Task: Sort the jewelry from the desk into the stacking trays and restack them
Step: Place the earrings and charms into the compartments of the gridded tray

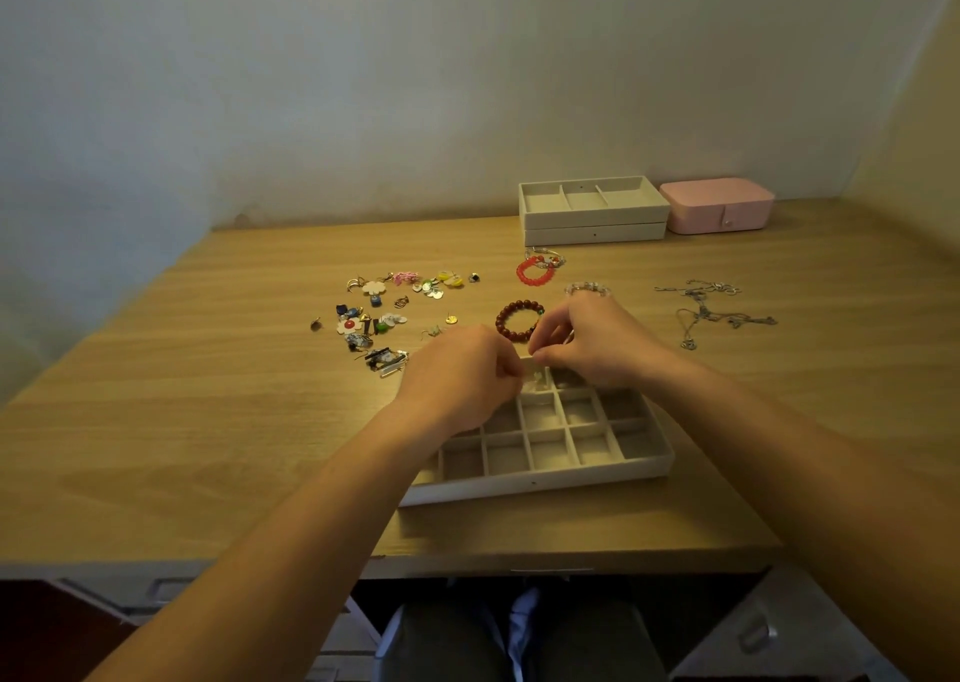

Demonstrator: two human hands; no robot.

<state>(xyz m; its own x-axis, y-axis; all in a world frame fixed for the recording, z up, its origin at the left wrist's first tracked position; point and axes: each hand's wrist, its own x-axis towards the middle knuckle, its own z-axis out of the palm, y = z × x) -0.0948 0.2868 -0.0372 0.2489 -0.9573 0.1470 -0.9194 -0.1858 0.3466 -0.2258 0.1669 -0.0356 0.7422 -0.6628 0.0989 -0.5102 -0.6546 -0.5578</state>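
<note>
Over the near tray [535, 484], our left hand [462, 369] and right hand [597, 338] together pinch a small pale piece [530, 364], too blurred to name.

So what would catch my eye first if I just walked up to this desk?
The left hand and right hand meet over the far row of the near gridded tray, pinching a small pale piece too tiny to identify. Beyond them, colourful earrings lie scattered on the left, a dark red bead bracelet sits just behind the hands, and silver chains sprawl on the right.
</note>
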